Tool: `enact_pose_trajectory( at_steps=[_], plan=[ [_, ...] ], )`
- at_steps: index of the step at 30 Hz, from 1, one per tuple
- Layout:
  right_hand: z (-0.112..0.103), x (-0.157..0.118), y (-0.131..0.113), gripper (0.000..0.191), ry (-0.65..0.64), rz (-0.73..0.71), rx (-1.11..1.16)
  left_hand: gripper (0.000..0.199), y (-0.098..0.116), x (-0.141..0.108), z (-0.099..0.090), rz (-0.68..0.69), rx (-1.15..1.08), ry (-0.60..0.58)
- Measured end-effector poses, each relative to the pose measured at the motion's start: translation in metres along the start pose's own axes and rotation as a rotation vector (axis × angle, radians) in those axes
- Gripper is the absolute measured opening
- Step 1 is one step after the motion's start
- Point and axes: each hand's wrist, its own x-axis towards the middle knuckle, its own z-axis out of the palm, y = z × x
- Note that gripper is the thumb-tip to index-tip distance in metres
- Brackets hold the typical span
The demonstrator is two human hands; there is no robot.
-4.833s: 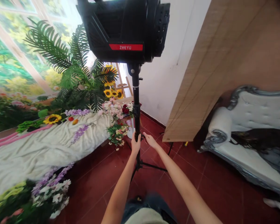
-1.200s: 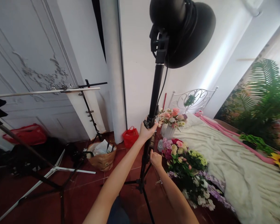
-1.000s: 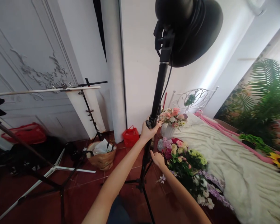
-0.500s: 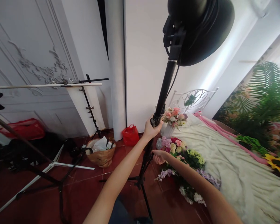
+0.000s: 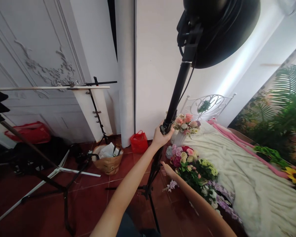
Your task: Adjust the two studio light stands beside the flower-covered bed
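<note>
A black light stand (image 5: 178, 89) rises in front of me with a large black lamp head (image 5: 224, 36) on top, cut off by the upper edge. A thin cable hangs beside its pole. My left hand (image 5: 162, 135) is wrapped round the pole just at the clamp collar. Lower down, my right hand (image 5: 166, 169) has its fingers curled at the stand's lower section, where the legs join; exactly what they pinch is partly hidden. The stand's legs spread on the red tiled floor (image 5: 128, 210).
Artificial flowers (image 5: 187, 158) lie right of the stand, beside a cream blanket (image 5: 236, 154). A flower vase (image 5: 179, 138) stands behind. Leftward are a red bag (image 5: 139, 142), a woven basket (image 5: 110, 164), a white-legged stand (image 5: 79, 172) and a backdrop crossbar (image 5: 39, 88).
My view has shifted slightly, so the lamp head sits a little further right. My right hand has dropped slightly along the stand; my left hand keeps its grip.
</note>
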Motion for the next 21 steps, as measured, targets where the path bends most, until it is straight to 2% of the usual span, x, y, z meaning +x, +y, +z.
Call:
enact_pose_trajectory(
  at_steps=[4, 6, 7, 10, 15, 17, 19, 21],
  plan=[
    [0.008, 0.004, 0.02, 0.042, 0.356, -0.4, -0.311, 0.014, 0.001, 0.001, 0.002, 0.012, -0.018, 0.027],
    [0.005, 0.005, 0.022, 0.041, 0.447, -0.485, -0.479, 0.014, 0.0, 0.001, 0.004, 0.008, -0.036, 0.03],
    [0.001, 0.006, 0.022, 0.041, 0.445, -0.486, -0.542, 0.013, 0.0, 0.001, 0.004, 0.007, -0.047, 0.031],
    [-0.014, 0.005, 0.014, 0.042, 0.287, -0.425, -0.563, 0.013, 0.0, 0.0, 0.005, -0.001, -0.062, 0.03],
    [-0.04, -0.004, -0.008, 0.044, -0.145, -0.117, -0.277, 0.017, 0.002, -0.001, 0.006, -0.044, -0.052, 0.043],
    [-0.046, -0.009, -0.015, 0.045, -0.276, -0.057, -0.17, 0.017, 0.002, -0.001, 0.006, -0.062, -0.046, 0.047],
    [-0.049, -0.012, -0.016, 0.045, -0.332, -0.058, -0.079, 0.017, 0.002, -0.002, 0.006, -0.073, -0.039, 0.046],
    [-0.049, -0.012, -0.012, 0.044, -0.314, -0.111, -0.023, 0.018, 0.002, -0.001, 0.006, -0.084, -0.036, 0.04]
  ],
)
